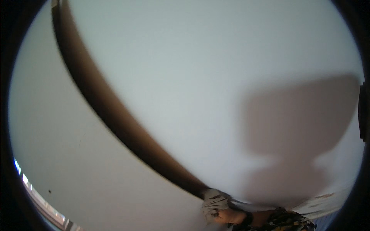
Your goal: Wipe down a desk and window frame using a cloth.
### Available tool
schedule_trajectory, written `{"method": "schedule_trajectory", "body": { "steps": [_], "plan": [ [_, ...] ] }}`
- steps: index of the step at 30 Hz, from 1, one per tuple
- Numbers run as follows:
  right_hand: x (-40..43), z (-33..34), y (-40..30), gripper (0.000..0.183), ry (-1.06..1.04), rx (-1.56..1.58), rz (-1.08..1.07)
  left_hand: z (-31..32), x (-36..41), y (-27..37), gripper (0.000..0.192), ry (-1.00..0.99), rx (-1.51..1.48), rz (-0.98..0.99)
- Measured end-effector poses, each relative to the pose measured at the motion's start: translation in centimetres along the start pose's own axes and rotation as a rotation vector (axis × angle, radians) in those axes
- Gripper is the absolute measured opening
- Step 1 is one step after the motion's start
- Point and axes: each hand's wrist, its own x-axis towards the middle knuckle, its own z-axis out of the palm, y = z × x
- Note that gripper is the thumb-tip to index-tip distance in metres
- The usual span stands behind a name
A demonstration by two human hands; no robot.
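Observation:
My right hand (231, 216) is low in the view, bunched around a grey cloth (213, 203). A dark band circles the wrist, and a patterned sleeve (289, 221) covers part of the arm. The cloth lies against the edge of a pale flat panel (101, 167), at the lower end of a dark brown, shadowed gap (115, 115). Beyond this gap stands a white wall (179, 86). Most of the fingers are hidden by the cloth or turned away. My left hand is out of view.
A large soft shadow (297, 118) falls on the wall at right. A dark object (362, 112) juts in at the right rim. Brown marks (323, 196) show low on the wall, near a blue striped surface (326, 221). Bright window-like shapes (43, 205) line the lower left rim.

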Motion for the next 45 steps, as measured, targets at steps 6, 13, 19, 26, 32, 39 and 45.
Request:
{"method": "schedule_trajectory", "body": {
  "steps": [6,13,19,26,32,39,45],
  "plan": [
    [-7.6,-0.2,1.6,0.044,-0.195,0.047,0.328,-1.3,-2.2,-1.8,0.027,-0.024,0.090,0.024],
    [-19.2,-4.3,2.3,0.043,-0.283,-0.005,0.716,0.6,-4.8,1.3,0.028,-0.476,0.089,0.295],
    [-21.4,-3.2,4.5,0.043,-0.356,-0.039,0.924,-3.3,-8.4,1.1,0.045,-0.444,0.016,0.284],
    [-23.9,-4.2,4.9,0.042,-0.305,-0.159,1.193,-13.1,-10.8,-5.2,0.029,-0.328,0.126,-0.145],
    [-23.2,-6.7,6.0,0.042,0.016,-0.131,1.176,-25.5,-17.2,-7.1,0.021,0.076,0.149,-0.295],
    [-8.6,-3.0,-7.1,0.045,0.525,-0.037,0.981,-36.6,-19.2,-12.4,0.021,0.237,-0.075,-0.444],
    [-11.7,-0.3,-14.6,0.041,-0.016,-0.380,0.925,-39.3,-18.0,-17.5,0.022,0.083,-0.218,-0.488]
  ]
}}
